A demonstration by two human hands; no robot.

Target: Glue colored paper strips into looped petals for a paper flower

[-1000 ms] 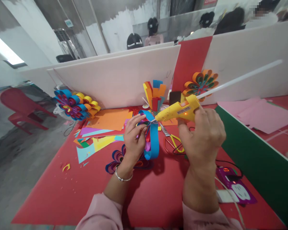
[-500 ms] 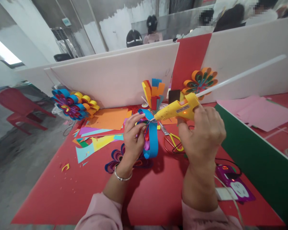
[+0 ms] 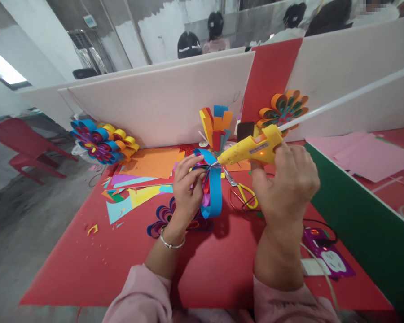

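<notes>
My left hand [image 3: 187, 184] pinches a looped paper strip piece [image 3: 216, 193], blue on the outside with red, pink and dark loops inside. In my right hand [image 3: 287, 184] is a yellow hot glue gun [image 3: 249, 150], with a long white glue stick [image 3: 350, 98] sticking out of its back. The gun's nozzle is at the pinched middle of the blue loop, by my left fingertips. An orange light glows on the gun's side. Beneath my left wrist lies a dark purple and blue paper flower [image 3: 163, 217], partly hidden by the arm.
Scissors [image 3: 244, 196] with yellow handles lie behind the loop. Coloured paper sheets [image 3: 155, 162] and scraps are at the left, near finished paper flowers [image 3: 99, 141]. Upright paper strips [image 3: 217, 128] stand at the back. A purple power strip [image 3: 328, 253] with cables sits at right.
The glue gun's rear and my right hand have shifted slightly right, while the nozzle stays at the loop's middle. My left hand keeps its pinch. The whole view has shifted a little.
</notes>
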